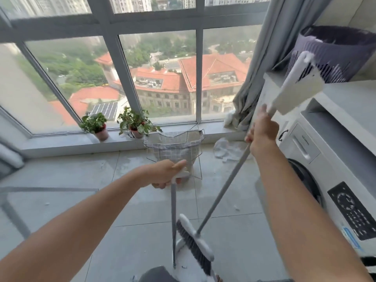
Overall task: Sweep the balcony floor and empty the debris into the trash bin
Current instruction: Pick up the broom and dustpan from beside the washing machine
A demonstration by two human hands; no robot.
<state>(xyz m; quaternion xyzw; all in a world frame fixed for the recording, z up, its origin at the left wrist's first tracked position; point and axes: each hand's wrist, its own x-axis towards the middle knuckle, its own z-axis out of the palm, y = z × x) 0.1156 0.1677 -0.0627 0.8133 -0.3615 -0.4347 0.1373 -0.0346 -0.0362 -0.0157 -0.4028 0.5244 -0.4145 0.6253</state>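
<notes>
The left hand (165, 174) is closed around the top of a thin grey upright handle (173, 224), thumb laid along the white grip. This handle runs straight down to a white dustpan (181, 244) standing on the balcony floor (142, 200), of which only a small part shows behind the broom. The right hand (262, 135) is wrapped around the grey broom handle (223, 190), high up on it, with the fingers curled shut. The handle slants down and to the left from that hand to the broom head (195, 241), a white bar with dark bristles that sits low near the floor, just beside the dustpan's base. Above the right hand the same stick carries a flat white piece (297, 84) that reaches up in front of a dark purple slatted basket (333, 55) (whether the two touch cannot be told).

A few small white specks of debris (47, 203) lie on the pale tiles, well apart from the broom. Farther off, against the window ledge, stands a wire-framed bin (177, 147) lined with a checked bag, open at the top. Two potted plants (120, 125) sit on the ledge to its left. A crumpled clear plastic sheet (227, 149) lies on the floor near the foot of a grey curtain (262, 64). On the right is a white washing machine (325, 180), and the basket rests on the shelf above it.
</notes>
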